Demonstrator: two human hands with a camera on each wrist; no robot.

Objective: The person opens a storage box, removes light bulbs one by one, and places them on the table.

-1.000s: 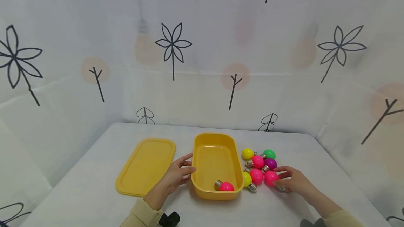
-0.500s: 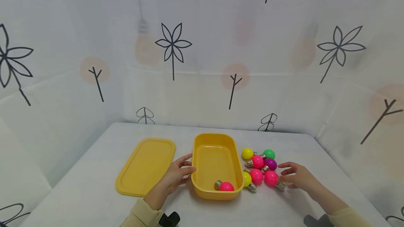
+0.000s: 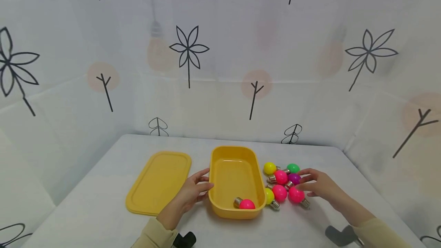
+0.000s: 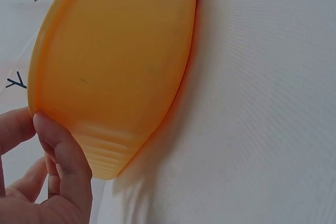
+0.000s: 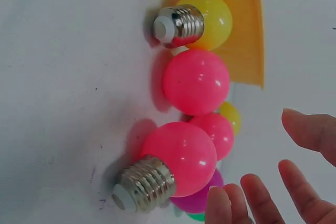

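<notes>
Thumb and fingers of my left hand [image 3: 193, 190] grip the left rim of a yellow plastic box [image 3: 253, 213]. In the left wrist view, the fingertips sit right at the edge of the box wall [image 4: 121, 61]. Inside the box, at its near end, lies a pink light bulb [image 3: 247, 203] with a metal screw base. My right hand [image 3: 322, 185] is spread, fingers apart, over the right side of a loose group of bulbs, and holds nothing. Nearest to it are a purple bulb [image 3: 294, 178] and a pink bulb [image 3: 296, 194], seen larger in the right wrist view.
Beside the box on the right lie two yellow bulbs, [image 3: 270, 168] one farther back, a green bulb [image 3: 293, 168] and more pink bulbs [image 3: 279, 193]. A flat yellow lid [image 3: 158, 183] lies left of the box on the white table [image 3: 113, 171]. A patterned cloth hangs behind.
My right hand has drawn back from the nearest right pink bulb, leaving it on the table, then moved left and away from me toward the purple bulb. My left hand stays on the box.
</notes>
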